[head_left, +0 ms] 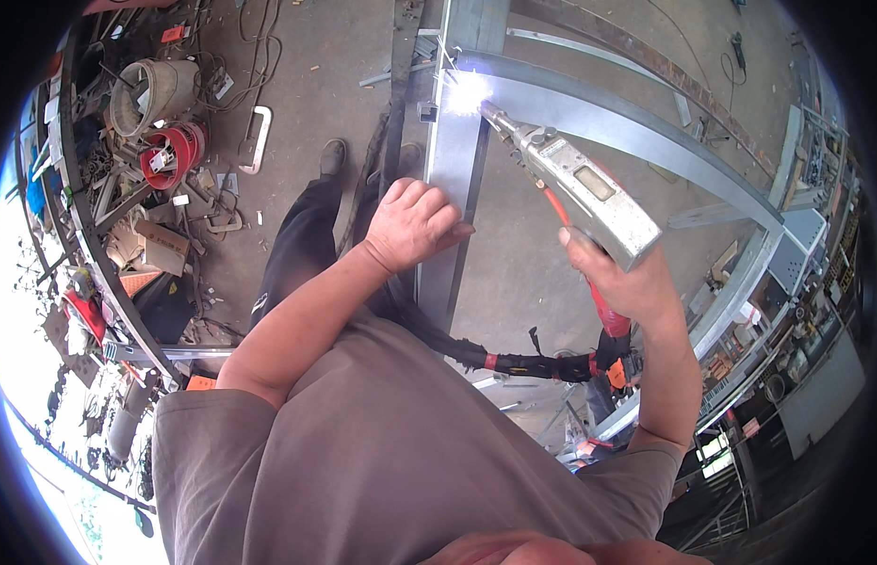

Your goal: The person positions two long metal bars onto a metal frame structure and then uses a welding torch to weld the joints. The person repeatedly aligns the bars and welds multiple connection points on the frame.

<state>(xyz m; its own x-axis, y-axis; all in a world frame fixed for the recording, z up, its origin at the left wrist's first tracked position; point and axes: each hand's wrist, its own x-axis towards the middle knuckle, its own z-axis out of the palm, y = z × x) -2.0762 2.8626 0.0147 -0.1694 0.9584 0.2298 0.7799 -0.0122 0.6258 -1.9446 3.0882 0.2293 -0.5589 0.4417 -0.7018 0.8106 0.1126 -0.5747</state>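
Observation:
My right hand [632, 282] grips a welding gun [582, 184], its fingers wrapped round the red part behind the boxy silver body. The nozzle points up and left at a glaring white-violet spot where a galvanized steel beam [445, 273] meets a crossing steel bar [608, 108]. Sparks fly there, and the glare hides the joint itself. My left hand [415, 221] rests on the beam below the joint, curled into a loose fist with the thumb reaching right. A thick black-wrapped cable [448, 350] with red bands runs from the gun's lower end across my front.
On the left, a dirty bucket [156, 94], a red bucket [175, 151] and scrap crowd a rack. A white C-shaped clamp [258, 139] lies on the concrete floor near my shoe [333, 158]. At right, more metal framing holds a perforated plate [798, 247], with cluttered shelves beyond.

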